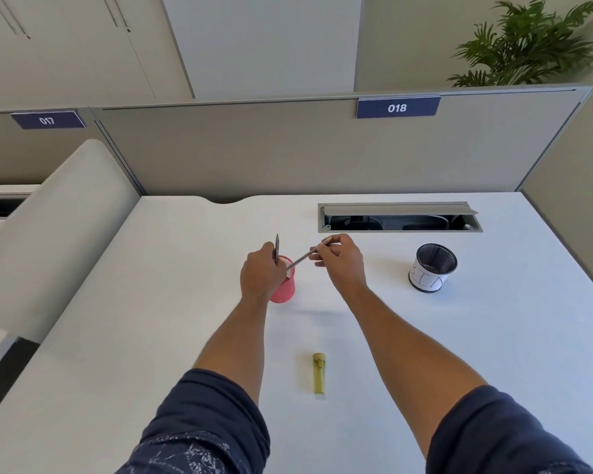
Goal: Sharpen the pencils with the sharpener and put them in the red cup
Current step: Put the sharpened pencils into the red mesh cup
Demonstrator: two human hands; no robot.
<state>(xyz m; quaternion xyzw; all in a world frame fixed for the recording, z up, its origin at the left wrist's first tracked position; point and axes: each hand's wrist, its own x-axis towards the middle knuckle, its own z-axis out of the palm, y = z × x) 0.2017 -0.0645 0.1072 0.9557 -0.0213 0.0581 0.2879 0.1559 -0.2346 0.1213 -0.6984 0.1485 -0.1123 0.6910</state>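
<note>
The red mesh cup (286, 289) stands on the white desk (151, 302), partly behind my left hand (261, 273). My left hand grips one pencil (277, 247) upright, its tip pointing up, just over the cup's rim. My right hand (339, 258) pinches a second pencil (303, 258) by its far end; it slants down to the left with its lower end at the cup's mouth. The yellow sharpener (319, 373) lies on the desk near me, between my forearms, untouched.
A black mesh cup with a white paper label (431, 268) stands to the right. An open cable tray (399, 217) is sunk in the desk behind it. Grey partition panels close the far and right sides; a white divider rises at the left.
</note>
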